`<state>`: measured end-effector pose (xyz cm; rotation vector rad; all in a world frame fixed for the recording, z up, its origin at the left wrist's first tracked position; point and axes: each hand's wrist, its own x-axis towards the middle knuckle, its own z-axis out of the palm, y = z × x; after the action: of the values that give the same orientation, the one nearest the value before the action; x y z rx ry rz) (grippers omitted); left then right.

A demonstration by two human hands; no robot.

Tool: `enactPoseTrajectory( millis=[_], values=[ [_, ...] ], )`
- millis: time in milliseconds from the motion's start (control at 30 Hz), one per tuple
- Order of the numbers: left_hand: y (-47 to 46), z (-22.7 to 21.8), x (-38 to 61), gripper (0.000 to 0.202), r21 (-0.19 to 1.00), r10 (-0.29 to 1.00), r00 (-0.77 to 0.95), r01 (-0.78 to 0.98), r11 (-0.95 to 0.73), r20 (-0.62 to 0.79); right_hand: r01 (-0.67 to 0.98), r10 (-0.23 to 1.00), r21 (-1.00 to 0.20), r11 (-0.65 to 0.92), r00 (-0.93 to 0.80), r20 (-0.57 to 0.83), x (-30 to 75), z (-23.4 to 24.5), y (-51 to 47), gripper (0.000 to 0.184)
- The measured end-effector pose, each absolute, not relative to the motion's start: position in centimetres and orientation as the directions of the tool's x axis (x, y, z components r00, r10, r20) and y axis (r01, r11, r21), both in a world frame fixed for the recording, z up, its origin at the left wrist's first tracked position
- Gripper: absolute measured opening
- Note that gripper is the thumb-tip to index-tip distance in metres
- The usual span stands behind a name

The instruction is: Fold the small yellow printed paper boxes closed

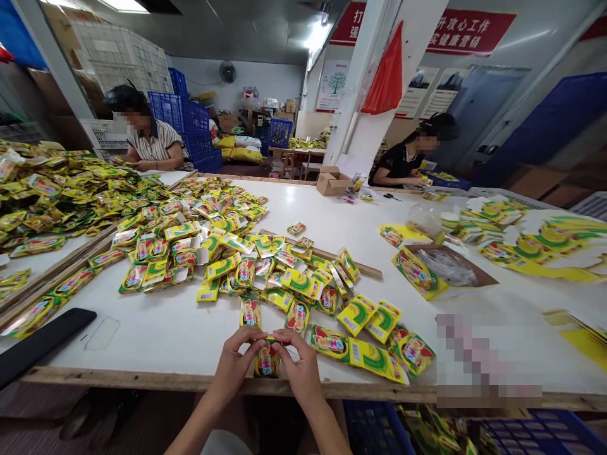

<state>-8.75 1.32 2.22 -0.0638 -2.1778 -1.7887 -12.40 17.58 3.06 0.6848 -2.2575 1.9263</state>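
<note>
Close to the table's front edge, a small yellow-and-green printed carton [267, 363] stands between my two hands. My left hand [238, 355] pinches its top end from the left with thumb and fingers. From the other side, my right hand [301, 361] grips the same end, fingertips nearly meeting the left ones. The thumbs and fingers partly hide the carton's top. Just beyond my hands lies a loose pile of similar cartons [246, 272], some with white end flaps sticking out. More cartons [329, 341] lie flat right beside my right hand.
A wooden strip [365, 270] runs behind the pile. At left, a heap of small packets [71, 196] lies past a wooden divider. An open printed box [439, 275] holds clear plastic. Blue crates [374, 426] sit below the edge. Two people work across the table.
</note>
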Motion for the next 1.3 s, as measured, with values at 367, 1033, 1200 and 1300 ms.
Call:
enactPoseTrajectory(
  millis=[367,1033,1200,1300],
  values=[
    [2.2,1.9,-7.9,0.044,0.861,-0.215,-0.939,0.134,0.491,0.269,-0.438,0.163,-0.709,0.553,-0.778,0.607,-9.1,7.3,29.2,0.018],
    [4.9,3.9,-11.9,0.048,0.52,0.038,-0.923,0.25,0.817,0.383,-0.427,0.048,-0.811,0.401,-0.874,0.484,-9.6,4.4,29.7,0.014],
    [4.1,7.3,-10.7,0.043,0.703,0.03,-0.956,0.235,0.671,0.292,-0.462,-0.223,-0.868,0.182,-0.879,0.421,-13.2,4.3,22.8,0.026],
    [4.2,7.5,-10.3,0.033,0.817,-0.044,-0.961,0.206,0.539,0.271,-0.361,-0.26,-0.933,0.019,-0.902,0.344,-13.8,3.3,20.0,0.027]
  ],
)
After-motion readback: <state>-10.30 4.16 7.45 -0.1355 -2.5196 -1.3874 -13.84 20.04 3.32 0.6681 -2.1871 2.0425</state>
